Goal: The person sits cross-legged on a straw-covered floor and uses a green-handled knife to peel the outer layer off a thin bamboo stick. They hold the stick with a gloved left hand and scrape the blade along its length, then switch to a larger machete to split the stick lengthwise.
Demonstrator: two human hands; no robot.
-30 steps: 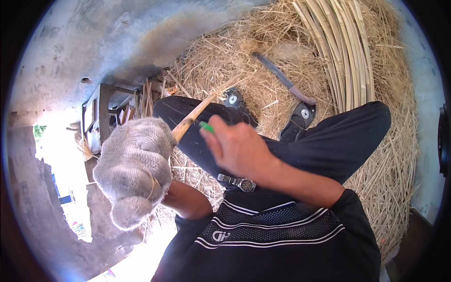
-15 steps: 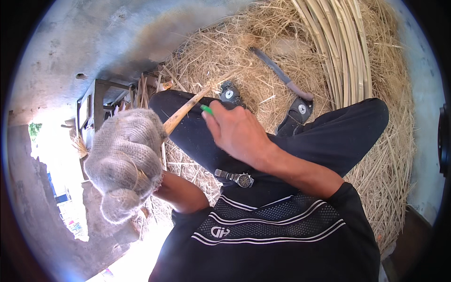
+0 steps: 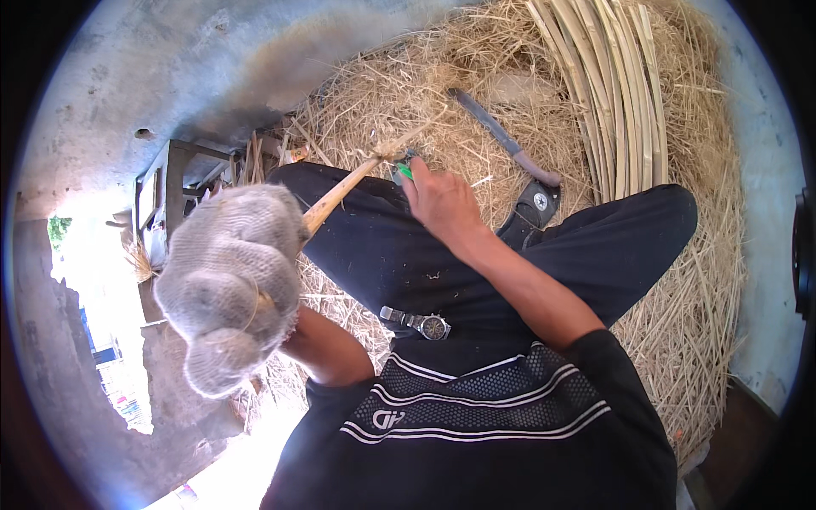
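Observation:
My left hand, in a thick grey knitted glove, is closed round a pale stick. The stick slants up and away from the glove, over my left thigh. A tuft of pale shavings curls at its far part, with a thinner end beyond. My bare right hand is closed on a small green-handled tool. Its head meets the stick beside the shavings; fingers and shavings partly hide it, so its exact kind does not show.
A wristwatch lies across my lap. Beyond my crossed legs, a long dark-bladed knife rests on straw. Several long pale strips lie at the far right. A wooden frame stands at left, near a wall.
My right hand has moved away from me along the stick with the green-handled tool. The shavings have bunched up near the stick's far end. The left glove has barely moved.

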